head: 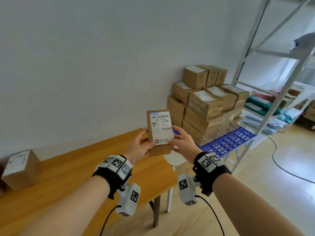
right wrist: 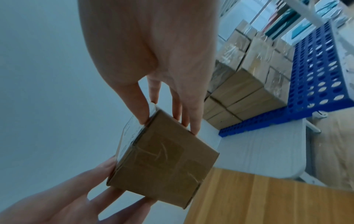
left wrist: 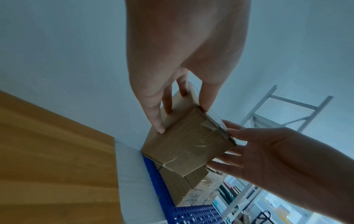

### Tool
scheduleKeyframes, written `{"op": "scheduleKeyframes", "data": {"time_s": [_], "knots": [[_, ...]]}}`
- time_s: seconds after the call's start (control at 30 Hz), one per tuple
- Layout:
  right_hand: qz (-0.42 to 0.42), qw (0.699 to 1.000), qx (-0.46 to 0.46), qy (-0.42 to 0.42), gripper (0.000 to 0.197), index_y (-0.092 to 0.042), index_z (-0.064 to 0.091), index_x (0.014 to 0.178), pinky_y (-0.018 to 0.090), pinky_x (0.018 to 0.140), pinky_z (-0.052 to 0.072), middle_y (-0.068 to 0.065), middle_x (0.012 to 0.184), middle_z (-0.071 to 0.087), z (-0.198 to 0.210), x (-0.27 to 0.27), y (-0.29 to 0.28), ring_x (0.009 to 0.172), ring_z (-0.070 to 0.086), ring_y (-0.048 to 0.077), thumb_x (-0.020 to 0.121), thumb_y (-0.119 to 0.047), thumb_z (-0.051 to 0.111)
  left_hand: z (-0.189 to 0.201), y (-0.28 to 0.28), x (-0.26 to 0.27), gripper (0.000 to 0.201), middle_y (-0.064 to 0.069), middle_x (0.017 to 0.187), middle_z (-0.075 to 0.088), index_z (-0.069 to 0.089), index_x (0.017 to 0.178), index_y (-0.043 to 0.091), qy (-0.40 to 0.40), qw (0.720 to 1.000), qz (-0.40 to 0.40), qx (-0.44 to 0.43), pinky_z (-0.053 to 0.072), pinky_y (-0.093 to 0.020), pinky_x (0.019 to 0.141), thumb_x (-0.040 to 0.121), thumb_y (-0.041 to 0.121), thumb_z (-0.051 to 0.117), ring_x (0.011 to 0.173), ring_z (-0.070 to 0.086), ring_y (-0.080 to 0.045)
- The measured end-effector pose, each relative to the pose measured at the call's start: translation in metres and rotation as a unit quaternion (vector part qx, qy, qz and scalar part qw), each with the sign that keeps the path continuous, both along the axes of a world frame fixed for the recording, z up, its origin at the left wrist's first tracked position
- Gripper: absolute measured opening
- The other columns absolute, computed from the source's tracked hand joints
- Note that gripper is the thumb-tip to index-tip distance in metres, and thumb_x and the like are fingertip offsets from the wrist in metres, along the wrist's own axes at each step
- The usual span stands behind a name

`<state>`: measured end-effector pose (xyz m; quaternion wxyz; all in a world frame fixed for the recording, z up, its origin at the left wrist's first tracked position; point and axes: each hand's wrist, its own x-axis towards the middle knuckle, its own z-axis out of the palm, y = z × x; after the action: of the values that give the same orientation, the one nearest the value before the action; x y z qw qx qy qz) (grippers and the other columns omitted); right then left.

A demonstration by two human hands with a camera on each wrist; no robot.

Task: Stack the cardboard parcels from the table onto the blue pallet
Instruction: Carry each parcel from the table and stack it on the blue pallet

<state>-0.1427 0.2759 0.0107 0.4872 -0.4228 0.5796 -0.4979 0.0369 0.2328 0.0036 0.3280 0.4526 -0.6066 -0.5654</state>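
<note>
A small cardboard parcel with a white shipping label hangs in the air above the far right corner of the wooden table. My left hand grips its left side, thumb on the label face and fingers underneath. My right hand holds its right side the same way. The wrist views show the parcel's taped end pinched between both hands. Beyond it the blue pallet carries a stack of several parcels. Another parcel stands on the table's left end.
A white stool stands between the table and the pallet. A grey metal rack with bagged goods rises right of the pallet. A black cable runs across the wooden floor. A plain wall lies behind.
</note>
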Motion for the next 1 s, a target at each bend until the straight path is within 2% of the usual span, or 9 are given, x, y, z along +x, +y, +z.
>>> {"op": "scheduleKeyframes", "data": {"time_s": [0.13, 0.2, 0.3, 0.33, 0.43, 0.53, 0.67, 0.77, 1.0], "knots": [[-0.039, 0.999, -0.022, -0.006, 0.057, -0.022, 0.044, 0.135, 0.044, 0.092, 0.052, 0.007, 0.107, 0.065, 0.014, -0.047, 0.002, 0.102, 0.064, 0.024, 0.086, 0.005, 0.057, 0.018, -0.013, -0.047, 0.063, -0.007, 0.127, 0.058, 0.037, 0.14, 0.025, 0.001, 0.999, -0.031, -0.026, 0.049, -0.036, 0.096, 0.086, 0.012, 0.066, 0.117, 0.055, -0.021], [-0.06, 0.998, -0.031, 0.0, 0.058, -0.02, 0.044, 0.136, 0.046, 0.09, 0.053, 0.008, 0.108, 0.065, 0.019, -0.069, 0.0, 0.103, 0.064, 0.025, 0.086, 0.005, 0.058, 0.024, -0.023, -0.073, 0.064, -0.008, 0.126, 0.058, 0.037, 0.141, 0.025, 0.002, 0.998, -0.051, -0.024, 0.05, -0.034, 0.094, 0.085, 0.012, 0.066, 0.117, 0.055, -0.022], [-0.081, 0.996, -0.038, -0.001, 0.056, -0.02, 0.043, 0.134, 0.033, 0.075, 0.058, 0.006, 0.108, 0.063, 0.025, -0.107, -0.008, 0.096, 0.065, 0.02, 0.086, 0.005, 0.057, 0.032, -0.041, -0.113, 0.068, -0.008, 0.13, 0.056, 0.035, 0.143, 0.021, -0.002, 0.997, -0.07, -0.033, 0.046, -0.039, 0.101, 0.084, 0.012, 0.068, 0.121, 0.052, -0.022], [-0.088, 0.995, -0.04, -0.002, 0.058, -0.021, 0.041, 0.136, 0.033, 0.075, 0.058, 0.007, 0.11, 0.062, 0.027, -0.121, -0.012, 0.096, 0.065, 0.02, 0.086, 0.005, 0.058, 0.033, -0.049, -0.128, 0.07, -0.008, 0.132, 0.054, 0.033, 0.144, 0.018, -0.001, 0.996, -0.076, -0.037, 0.044, -0.041, 0.103, 0.084, 0.011, 0.068, 0.123, 0.051, -0.021], [-0.098, 0.995, -0.035, 0.006, 0.064, -0.023, 0.039, 0.14, 0.044, 0.088, 0.054, 0.009, 0.112, 0.061, 0.032, -0.158, -0.029, 0.103, 0.063, 0.024, 0.086, 0.002, 0.06, 0.041, -0.067, -0.166, 0.072, -0.008, 0.136, 0.051, 0.032, 0.145, 0.013, 0.013, 0.995, -0.086, -0.041, 0.041, -0.042, 0.106, 0.083, 0.005, 0.068, 0.127, 0.047, -0.02], [-0.117, 0.993, -0.035, 0.008, 0.063, -0.026, 0.041, 0.138, 0.043, 0.09, 0.054, 0.006, 0.106, 0.063, 0.042, -0.2, -0.05, 0.099, 0.065, 0.021, 0.086, 0.001, 0.061, 0.048, -0.093, -0.21, 0.073, -0.005, 0.136, 0.052, 0.034, 0.144, 0.012, 0.028, 0.992, -0.109, -0.054, 0.042, -0.042, 0.105, 0.081, 0.002, 0.069, 0.127, 0.048, -0.019], [-0.131, 0.991, -0.032, -0.006, 0.061, -0.026, 0.043, 0.137, 0.033, 0.074, 0.056, 0.005, 0.102, 0.064, 0.059, -0.251, -0.072, 0.092, 0.065, 0.018, 0.086, 0.002, 0.061, 0.064, -0.121, -0.264, 0.07, 0.005, 0.127, 0.053, 0.038, 0.141, 0.011, 0.033, 0.99, -0.12, -0.071, 0.041, -0.04, 0.106, 0.08, 0.002, 0.071, 0.121, 0.049, -0.011], [-0.148, 0.988, -0.034, -0.01, 0.06, -0.027, 0.042, 0.137, 0.026, 0.063, 0.051, 0.006, 0.102, 0.064, 0.07, -0.285, -0.083, 0.091, 0.064, 0.016, 0.086, 0.001, 0.06, 0.079, -0.134, -0.3, 0.064, 0.009, 0.119, 0.054, 0.043, 0.138, 0.016, 0.026, 0.984, -0.138, -0.107, 0.043, -0.032, 0.103, 0.081, 0.001, 0.069, 0.114, 0.05, -0.006], [-0.174, 0.983, -0.054, 0.0, 0.057, -0.029, 0.043, 0.135, 0.026, 0.061, 0.05, 0.002, 0.099, 0.063, 0.083, -0.358, -0.103, 0.088, 0.062, 0.014, 0.087, -0.003, 0.059, 0.094, -0.152, -0.377, 0.06, 0.01, 0.115, 0.057, 0.046, 0.137, 0.014, 0.033, 0.982, -0.152, -0.105, 0.044, -0.039, 0.103, 0.082, 0.006, 0.07, 0.116, 0.052, -0.011]]}}
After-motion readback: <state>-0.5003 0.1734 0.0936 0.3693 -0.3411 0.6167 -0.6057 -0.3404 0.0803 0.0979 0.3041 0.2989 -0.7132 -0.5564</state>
